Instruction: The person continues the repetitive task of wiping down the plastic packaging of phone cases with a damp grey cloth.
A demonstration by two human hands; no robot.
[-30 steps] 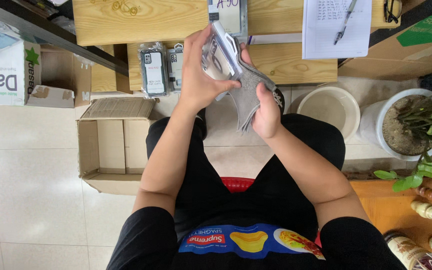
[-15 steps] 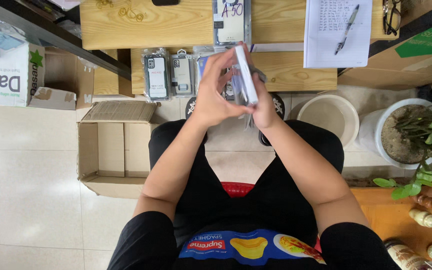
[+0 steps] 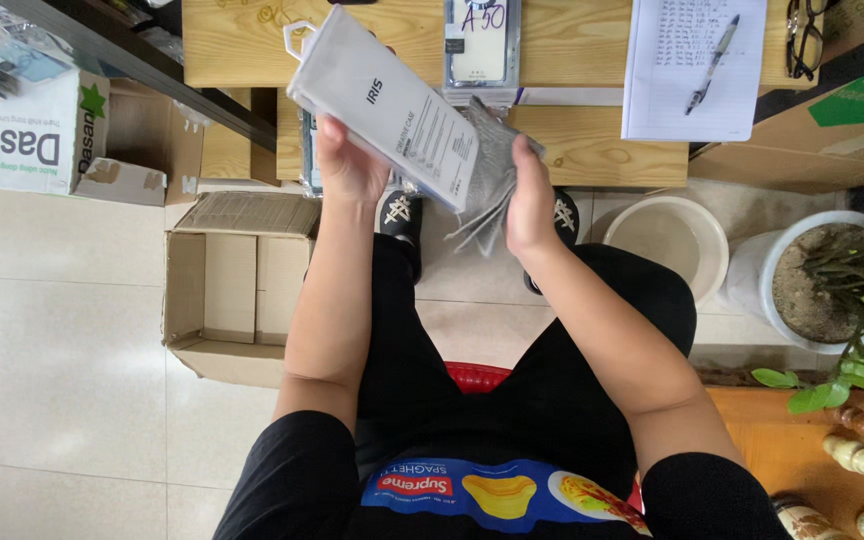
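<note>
From my seat I look straight down at both hands, raised in front of a low wooden surface [image 3: 592,150]. The left hand [image 3: 350,165] has its grip closed around the lower edge of a flat white retail packet [image 3: 387,105], which tilts up and away to the left, its hang tab at the top corner. The right hand [image 3: 530,195] is closed on a bunch of grey plastic sleeves [image 3: 487,180] that fan out beneath the white packet; the packet's lower right corner overlaps them, so the two bundles touch between the hands.

Behind the hands, on the upper wooden surface [image 3: 242,45], a clear phone case package [image 3: 482,40] lies flat. To its right sits a sheet of paper [image 3: 692,65] with a pen [image 3: 712,60] laid across it, and a pair of glasses [image 3: 802,35] at the far edge. More small packages peek out beside the left hand, but they are mostly hidden.

On the tiled floor to the left stands an open cardboard box [image 3: 227,290], flaps spread, and further left a white carton with green print [image 3: 22,135]. To the right of my knees are a round white bucket [image 3: 712,225] and a white pot [image 3: 757,290] holding a green plant [image 3: 862,330]. My black shoes [image 3: 399,212] show just under the packets.
</note>
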